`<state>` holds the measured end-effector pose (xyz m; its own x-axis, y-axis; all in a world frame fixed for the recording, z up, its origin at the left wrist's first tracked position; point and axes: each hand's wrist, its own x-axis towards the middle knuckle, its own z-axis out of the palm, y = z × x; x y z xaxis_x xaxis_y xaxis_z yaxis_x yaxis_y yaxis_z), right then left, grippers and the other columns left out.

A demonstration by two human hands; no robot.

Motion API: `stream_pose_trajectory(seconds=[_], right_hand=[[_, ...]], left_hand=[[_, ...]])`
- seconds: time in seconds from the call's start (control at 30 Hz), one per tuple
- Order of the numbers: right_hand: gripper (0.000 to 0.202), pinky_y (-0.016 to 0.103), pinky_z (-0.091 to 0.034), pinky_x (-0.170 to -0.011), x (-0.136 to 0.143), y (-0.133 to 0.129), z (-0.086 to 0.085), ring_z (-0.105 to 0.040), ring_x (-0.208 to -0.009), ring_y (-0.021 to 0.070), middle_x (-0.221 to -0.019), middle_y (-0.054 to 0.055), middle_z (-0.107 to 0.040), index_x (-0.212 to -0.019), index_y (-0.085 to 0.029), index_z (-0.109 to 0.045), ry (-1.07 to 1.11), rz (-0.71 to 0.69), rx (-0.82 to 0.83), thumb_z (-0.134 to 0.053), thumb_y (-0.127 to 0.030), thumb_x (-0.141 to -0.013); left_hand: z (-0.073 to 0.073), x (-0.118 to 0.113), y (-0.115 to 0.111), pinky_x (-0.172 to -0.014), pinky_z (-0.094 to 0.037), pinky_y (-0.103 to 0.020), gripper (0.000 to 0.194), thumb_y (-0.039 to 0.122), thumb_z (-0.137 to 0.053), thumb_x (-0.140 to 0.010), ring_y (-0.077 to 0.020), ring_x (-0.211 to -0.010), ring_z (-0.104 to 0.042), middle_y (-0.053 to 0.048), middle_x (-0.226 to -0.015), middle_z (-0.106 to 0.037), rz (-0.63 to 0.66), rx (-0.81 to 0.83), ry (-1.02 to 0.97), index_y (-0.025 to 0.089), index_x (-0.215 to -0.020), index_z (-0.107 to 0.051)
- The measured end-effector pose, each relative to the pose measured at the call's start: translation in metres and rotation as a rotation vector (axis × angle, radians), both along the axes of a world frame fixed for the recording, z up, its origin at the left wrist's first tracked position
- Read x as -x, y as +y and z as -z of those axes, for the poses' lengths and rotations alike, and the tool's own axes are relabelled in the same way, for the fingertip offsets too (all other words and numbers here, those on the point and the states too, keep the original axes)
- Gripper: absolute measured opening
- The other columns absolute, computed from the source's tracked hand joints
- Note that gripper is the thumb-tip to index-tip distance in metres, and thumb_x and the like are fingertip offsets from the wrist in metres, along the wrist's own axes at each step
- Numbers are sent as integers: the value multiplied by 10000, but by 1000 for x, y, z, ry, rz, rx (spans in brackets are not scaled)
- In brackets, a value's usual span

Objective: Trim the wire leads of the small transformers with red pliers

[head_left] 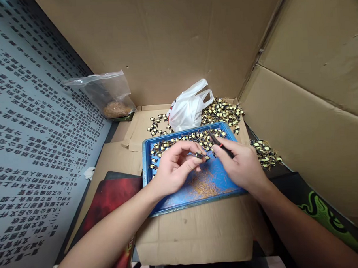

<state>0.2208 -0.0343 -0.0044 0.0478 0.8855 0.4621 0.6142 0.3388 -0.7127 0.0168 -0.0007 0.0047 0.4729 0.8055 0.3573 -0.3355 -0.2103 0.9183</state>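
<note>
My left hand (176, 165) pinches a small black-and-yellow wound coil (199, 155) between thumb and fingertips, over the blue tray (196, 204). My right hand (241, 161) is closed round a slim black hand tool (224, 148) with a red mark; its tip points up and left, apart from the held coil. Whether it is tweezers or snips I cannot make out. Behind my hands, many similar coils (191, 138) with thin copper-coloured leads lie along the tray's far side. A heap of short wire clippings (205, 187) is spread on the tray floor below my hands.
Beyond the tray stand a white plastic bag (186, 110) and a large pile of coils (224, 113). More coils (265, 153) lie at the right. A clear zip bag (115, 107) holds copper-coloured wire bits at the back left. Cardboard walls (163, 40) enclose the back and right.
</note>
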Motion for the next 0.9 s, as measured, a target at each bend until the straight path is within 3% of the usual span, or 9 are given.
stream_pose_trajectory(seconds=[0.07, 0.27, 0.43, 0.5, 0.67, 0.9], right_hand=[[328, 425, -633, -919, -4, 3, 0, -798, -1011, 294, -1155, 134, -826, -1246, -130, -793, -14, 18, -17, -642, -294, -1006], [340, 415, -552, -1015, -3, 2, -5, -715, -1156, 272, -1288, 109, -754, -1348, -184, -689, -24, -180, 83, -585, -278, -1039], [327, 419, -501, -1041, -2, -3, -6, -665, -1195, 267, -1327, 97, -714, -1371, -222, -615, 55, -243, 155, -557, -327, -1067], [295, 391, -515, -983, -1, -6, -7, -680, -1120, 249, -1252, 84, -725, -1334, -230, -630, 105, -262, 171, -565, -334, -1065], [150, 297, -476, -671, 2, -12, -11, -619, -735, 173, -871, 25, -697, -1034, -225, -694, 202, -205, 187, -576, -315, -1051], [140, 283, -450, -598, 4, -12, -14, -592, -646, 158, -777, 17, -698, -953, -208, -728, 267, -165, 207, -621, -288, -996]], left_hand=[[0, 0, -1, -645, -615, -207, 159, 228, -747, -955, -134, -832, -700, -51, -1018, -684, -14, 2, 2, 191, -1066, -639], [3, 1, 3, -615, -560, -200, 205, 268, -757, -955, -95, -679, -644, -29, -885, -689, -102, 3, 53, 173, -1082, -627], [1, 1, 3, -588, -544, -194, 200, 269, -760, -949, -87, -658, -630, -22, -887, -679, -102, 15, 42, 174, -1060, -625], [0, 1, 3, -576, -535, -190, 204, 280, -760, -949, -84, -641, -620, -12, -861, -662, -99, 25, 51, 175, -1055, -622], [3, -1, 3, -559, -493, -181, 188, 260, -777, -929, -70, -617, -578, 7, -835, -625, -83, 9, 86, 176, -1048, -658], [6, -1, 2, -646, -525, -226, 179, 265, -801, -900, -115, -715, -628, -48, -860, -719, -116, -80, 228, 156, -1037, -767]])
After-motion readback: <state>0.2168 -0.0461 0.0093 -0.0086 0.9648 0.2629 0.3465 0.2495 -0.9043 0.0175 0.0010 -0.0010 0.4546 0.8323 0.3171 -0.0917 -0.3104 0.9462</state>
